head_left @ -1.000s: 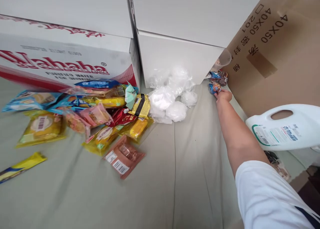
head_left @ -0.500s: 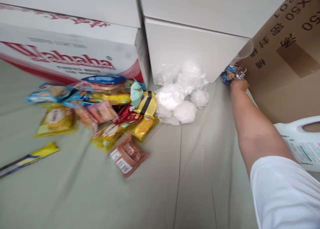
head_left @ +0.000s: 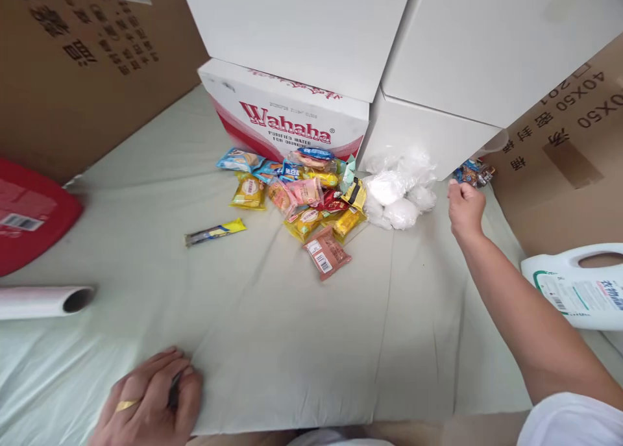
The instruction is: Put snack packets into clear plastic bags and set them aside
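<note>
My right hand (head_left: 466, 206) is closed, just in front of blue-and-brown snack packets (head_left: 474, 172) tucked in the corner by the cardboard box. Nothing shows in its fingers. At the front left edge, my left hand (head_left: 150, 394) rests on the cloth with curled fingers; a dark spot shows between thumb and forefinger, which I cannot make out. A pile of wrapped snacks (head_left: 306, 189) lies mid-table, with a brown packet (head_left: 326, 254) at its front. Beside the pile sit white balls in clear plastic (head_left: 402, 189). A narrow yellow-and-dark packet (head_left: 215, 232) lies apart on the left.
Behind the snacks stand a Wahaha water carton (head_left: 287, 118) and white boxes (head_left: 442, 124). Cardboard boxes (head_left: 102, 63) flank both sides. A white jug (head_left: 577, 287) stands right; a red container (head_left: 36, 215) and a white roll (head_left: 41, 302) lie left.
My right hand has drawn back from the blue-and-brown packets, which stay in the corner. The view has shifted left and widened, bringing my left hand into sight.
</note>
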`<control>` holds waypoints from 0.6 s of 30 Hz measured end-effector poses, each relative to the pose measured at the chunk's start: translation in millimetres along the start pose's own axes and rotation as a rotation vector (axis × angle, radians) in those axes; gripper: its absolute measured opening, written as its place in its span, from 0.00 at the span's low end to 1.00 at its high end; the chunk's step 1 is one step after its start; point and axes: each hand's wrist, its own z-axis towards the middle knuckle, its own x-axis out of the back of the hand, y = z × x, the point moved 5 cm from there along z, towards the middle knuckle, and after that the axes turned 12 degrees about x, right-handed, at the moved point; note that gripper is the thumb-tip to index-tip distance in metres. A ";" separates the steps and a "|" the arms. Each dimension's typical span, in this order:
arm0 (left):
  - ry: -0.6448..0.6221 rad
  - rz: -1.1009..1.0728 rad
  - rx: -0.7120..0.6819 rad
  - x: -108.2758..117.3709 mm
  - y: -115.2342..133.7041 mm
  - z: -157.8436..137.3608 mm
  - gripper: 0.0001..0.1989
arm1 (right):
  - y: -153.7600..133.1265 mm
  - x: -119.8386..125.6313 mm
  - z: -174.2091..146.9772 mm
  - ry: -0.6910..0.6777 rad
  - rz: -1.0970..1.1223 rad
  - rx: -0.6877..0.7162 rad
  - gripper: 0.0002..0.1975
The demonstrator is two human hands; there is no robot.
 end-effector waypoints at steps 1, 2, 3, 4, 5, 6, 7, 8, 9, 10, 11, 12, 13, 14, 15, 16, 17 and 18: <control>0.023 0.043 -0.043 1.2 4.7 0.7 0.06 | -21.9 -2.4 0.5 -0.006 0.026 0.037 0.19; 0.044 0.074 -0.088 2.6 9.5 1.6 0.06 | -44.3 -4.6 1.0 -0.011 0.016 0.090 0.18; 0.060 0.086 -0.127 3.9 13.6 2.5 0.06 | -66.7 -6.9 0.8 -0.021 -0.011 0.160 0.17; 0.071 0.092 -0.159 5.1 16.6 3.3 0.07 | -88.3 -10.2 -0.7 -0.052 -0.044 0.244 0.16; 0.078 0.096 -0.189 5.9 18.9 3.6 0.07 | -108.4 -14.2 -4.0 -0.098 -0.084 0.340 0.14; 0.084 0.097 -0.210 6.6 20.1 3.7 0.07 | -125.9 -19.3 -9.5 -0.167 -0.127 0.441 0.12; 0.089 0.096 -0.219 7.2 20.5 3.5 0.07 | -139.7 -25.6 -17.0 -0.259 -0.173 0.535 0.11; 0.092 0.093 -0.222 7.6 20.5 3.1 0.07 | -148.6 -33.2 -26.1 -0.379 -0.220 0.606 0.11; 0.099 0.089 -0.224 8.2 20.6 2.6 0.07 | -151.8 -41.0 -35.7 -0.514 -0.268 0.632 0.10; 0.106 0.086 -0.223 8.7 20.7 2.1 0.07 | -150.2 -47.9 -44.9 -0.638 -0.317 0.613 0.10; 0.111 0.083 -0.221 9.1 21.1 1.8 0.07 | -145.1 -53.1 -52.7 -0.731 -0.363 0.563 0.10; 0.114 0.082 -0.220 9.4 21.6 1.6 0.07 | -138.4 -56.5 -58.7 -0.784 -0.404 0.496 0.10; 0.117 0.083 -0.219 9.6 22.1 1.6 0.07 | -131.6 -58.3 -62.9 -0.798 -0.442 0.432 0.11; 0.120 0.084 -0.220 9.8 22.7 1.7 0.07 | -125.9 -59.3 -65.3 -0.779 -0.467 0.380 0.11; 0.122 0.085 -0.223 9.8 23.2 1.8 0.07 | -121.6 -60.1 -66.5 -0.742 -0.470 0.342 0.12; 0.122 0.083 -0.227 9.8 23.5 1.8 0.07 | -118.7 -61.4 -66.7 -0.703 -0.450 0.308 0.14; 0.122 0.082 -0.230 9.8 23.5 1.8 0.06 | -116.4 -63.4 -66.2 -0.667 -0.402 0.264 0.15; 0.122 0.081 -0.230 9.7 23.3 1.7 0.06 | -115.0 -66.0 -65.0 -0.630 -0.335 0.219 0.15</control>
